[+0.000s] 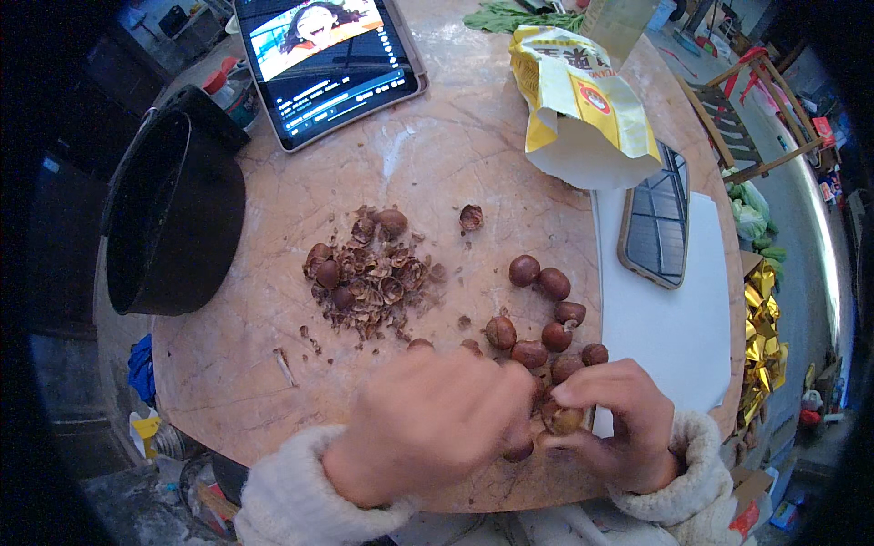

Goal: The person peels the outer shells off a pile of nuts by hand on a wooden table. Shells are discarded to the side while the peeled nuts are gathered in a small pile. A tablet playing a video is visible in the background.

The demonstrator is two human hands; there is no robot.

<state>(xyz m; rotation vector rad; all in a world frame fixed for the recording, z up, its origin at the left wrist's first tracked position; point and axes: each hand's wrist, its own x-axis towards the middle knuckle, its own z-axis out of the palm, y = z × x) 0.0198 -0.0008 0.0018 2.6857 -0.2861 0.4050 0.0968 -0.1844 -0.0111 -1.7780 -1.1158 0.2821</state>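
Note:
My right hand (618, 416) pinches a partly peeled chestnut (565, 419) between thumb and fingers, its yellowish inside showing. Close beside it is my left hand (440, 413), blurred, its back towards me and its fingers curled. What those fingers hold, if anything, is hidden. A dark chestnut (520, 451) shows just under the left hand's fingers. Several whole brown chestnuts (530, 354) lie grouped beyond my hands. To the left spreads a heap of broken shells (372, 283) with a few chestnuts in it, and one empty shell (471, 217) sits apart.
A black container (198, 225) rests on its side at the table's left. Farther back are a lit tablet (341, 102) and an open yellow-white paper bag (590, 130). A phone (655, 225) lies on white paper (672, 341) at right. The stone-patterned tabletop (273, 177) has a rounded edge.

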